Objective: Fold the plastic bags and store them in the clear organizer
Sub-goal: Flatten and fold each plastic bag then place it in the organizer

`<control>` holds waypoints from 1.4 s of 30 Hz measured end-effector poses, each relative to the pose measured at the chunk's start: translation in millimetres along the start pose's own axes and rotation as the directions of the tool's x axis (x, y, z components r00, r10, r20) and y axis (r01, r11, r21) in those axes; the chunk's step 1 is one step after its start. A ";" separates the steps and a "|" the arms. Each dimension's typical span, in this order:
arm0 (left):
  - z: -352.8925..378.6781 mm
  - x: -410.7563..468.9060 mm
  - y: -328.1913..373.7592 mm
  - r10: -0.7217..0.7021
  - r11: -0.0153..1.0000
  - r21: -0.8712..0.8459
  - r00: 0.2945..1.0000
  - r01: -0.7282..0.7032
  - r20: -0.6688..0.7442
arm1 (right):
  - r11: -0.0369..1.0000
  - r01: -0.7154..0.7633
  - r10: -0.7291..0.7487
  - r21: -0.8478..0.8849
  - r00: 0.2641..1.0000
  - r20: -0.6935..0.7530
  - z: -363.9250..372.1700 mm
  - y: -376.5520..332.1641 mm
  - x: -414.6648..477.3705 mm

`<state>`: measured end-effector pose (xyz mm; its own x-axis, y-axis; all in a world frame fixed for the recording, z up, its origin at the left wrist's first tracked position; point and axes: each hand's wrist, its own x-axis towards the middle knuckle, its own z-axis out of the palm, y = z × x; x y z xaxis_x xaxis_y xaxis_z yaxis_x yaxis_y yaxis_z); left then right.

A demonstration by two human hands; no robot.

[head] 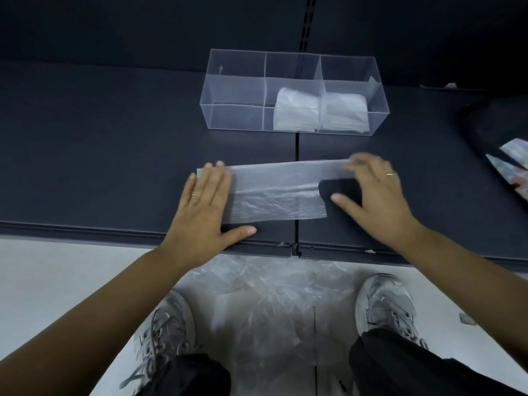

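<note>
- Your left hand [204, 201] lies flat, pressing the left end of the plastic bag [274, 192] — a strip on the dark shelf [100, 155].
- Your right hand [374, 192] covers its right end, thumb spread; blur hides any grip.
- Behind, the clear organizer [234, 90] holds folded bags [297, 112] in its middle and right compartments.

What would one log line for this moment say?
left hand pressing bag flat | right hand touching bag's end | organizer: folded bags in two compartments
</note>
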<state>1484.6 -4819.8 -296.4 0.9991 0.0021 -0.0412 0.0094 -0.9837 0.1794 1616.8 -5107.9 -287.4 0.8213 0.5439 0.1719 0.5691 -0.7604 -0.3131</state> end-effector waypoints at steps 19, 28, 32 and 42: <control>4.9 10.3 50.6 0.235 0.960 -0.072 0.921 -0.269 -0.311 | 0.985 -0.043 -0.006 0.170 0.961 0.277 -35.2 -27.0 -0.4; -13.0 5.0 41.3 0.034 0.934 -0.346 0.986 -0.088 -0.160 | 0.973 0.091 -0.123 0.211 0.982 0.141 3.0 -47.9 -3.5; -27.3 3.3 -1.6 -0.229 0.760 -0.631 0.973 0.155 -0.038 | 0.820 -0.237 0.128 0.521 0.963 0.236 -5.1 -33.3 13.6; -26.2 7.4 -10.4 -0.528 0.795 -0.523 0.777 0.309 -0.343 | 0.673 -0.503 0.348 0.542 0.862 0.368 3.7 -25.4 50.6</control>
<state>1492.9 -4804.9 -272.8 0.7851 0.5824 0.2107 0.3369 -0.6871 0.6438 1643.8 -5059.7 -274.1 0.8918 0.3350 -0.3042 -0.0514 -0.5929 -0.8036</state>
